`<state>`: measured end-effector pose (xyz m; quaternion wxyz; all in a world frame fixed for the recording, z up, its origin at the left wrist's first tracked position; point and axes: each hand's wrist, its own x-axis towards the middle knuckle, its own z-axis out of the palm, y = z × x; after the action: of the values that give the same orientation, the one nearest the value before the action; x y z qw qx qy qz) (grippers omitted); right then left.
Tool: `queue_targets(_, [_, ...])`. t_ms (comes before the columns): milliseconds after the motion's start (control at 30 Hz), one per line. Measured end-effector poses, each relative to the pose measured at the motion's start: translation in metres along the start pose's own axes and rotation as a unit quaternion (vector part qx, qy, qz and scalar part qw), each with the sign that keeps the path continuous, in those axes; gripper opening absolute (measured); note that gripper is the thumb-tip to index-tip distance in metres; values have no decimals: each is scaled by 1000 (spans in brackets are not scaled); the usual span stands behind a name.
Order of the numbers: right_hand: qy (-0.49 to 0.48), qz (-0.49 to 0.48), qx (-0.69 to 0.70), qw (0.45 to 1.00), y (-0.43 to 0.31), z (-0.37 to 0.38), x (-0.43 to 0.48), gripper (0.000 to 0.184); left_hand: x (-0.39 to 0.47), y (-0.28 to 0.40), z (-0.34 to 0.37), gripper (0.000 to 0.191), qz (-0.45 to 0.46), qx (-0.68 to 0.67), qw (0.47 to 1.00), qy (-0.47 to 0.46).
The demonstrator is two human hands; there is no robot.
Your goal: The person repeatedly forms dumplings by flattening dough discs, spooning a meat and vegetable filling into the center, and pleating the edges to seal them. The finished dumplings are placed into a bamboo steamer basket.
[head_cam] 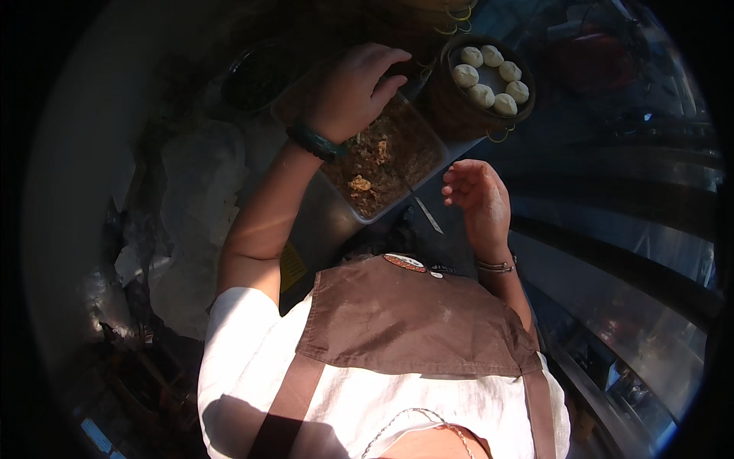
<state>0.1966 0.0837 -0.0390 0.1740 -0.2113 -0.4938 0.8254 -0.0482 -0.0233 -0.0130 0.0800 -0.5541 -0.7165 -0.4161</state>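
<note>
My left hand [361,89] is above a clear plastic tub [367,220] of brown minced filling [395,155], with thumb and forefinger apart and nothing visible between them. Two orange-yellow clumps and some pale shreds lie on the filling. A thin tool handle [429,213] slants out over the tub's near edge. To the right of that handle, my right hand [479,192] is held in the air, its fingers loosely curled and nothing seen in them. Just beyond it stands a round steamer basket [479,123] with several pleated white buns [481,95] set in a ring.
Behind the tub, a dark round bowl [255,80] holds greenish contents. Another steamer [441,4] with yellow wire loops is cut off at the top. Crumpled translucent plastic sheeting [198,172] lies left. Long dark rails [619,272] run along the right side.
</note>
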Motion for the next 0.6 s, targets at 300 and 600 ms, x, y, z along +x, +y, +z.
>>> queue_targets(300, [-121, 106, -30, 987, 25, 82, -3, 35, -229, -31, -154, 20, -468, -20, 877, -104])
queue_targets(600, [-181, 163, -76, 967, 44, 137, -13, 30, -351, -46, -177, 8, -325, 419, 840, -115])
